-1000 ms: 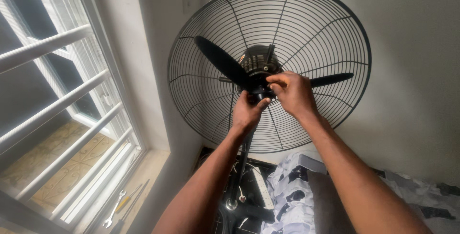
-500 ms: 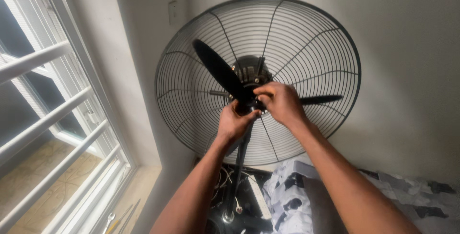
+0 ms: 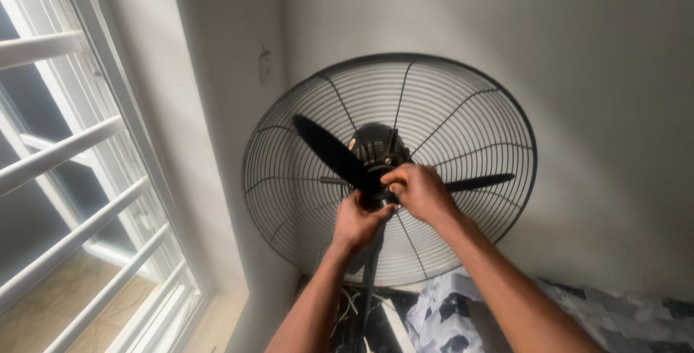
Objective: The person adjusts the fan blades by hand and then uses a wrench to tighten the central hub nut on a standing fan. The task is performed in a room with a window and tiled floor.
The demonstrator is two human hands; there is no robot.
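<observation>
Taking the fan's hub (image 3: 377, 195) as my mark: far to its left stands the white barred window (image 3: 65, 179), and between that and the fan a pale wall corner carries a small switch plate (image 3: 266, 67), up and left of the hub. The round wire guard (image 3: 463, 100) rings the hub, open at the front, with the dark motor housing (image 3: 376, 147) just above and behind it. One black blade (image 3: 329, 152) runs up and left from the hub. My left hand (image 3: 356, 221) comes up from just below the hub, fingers curled tight around its underside. My right hand (image 3: 419, 192) sits just right of the hub, fingers bent and pinched onto it from above. Another blade (image 3: 483, 181) runs out right from behind that hand. Below and to the right of the hub lies a grey patterned cloth (image 3: 448, 317).
</observation>
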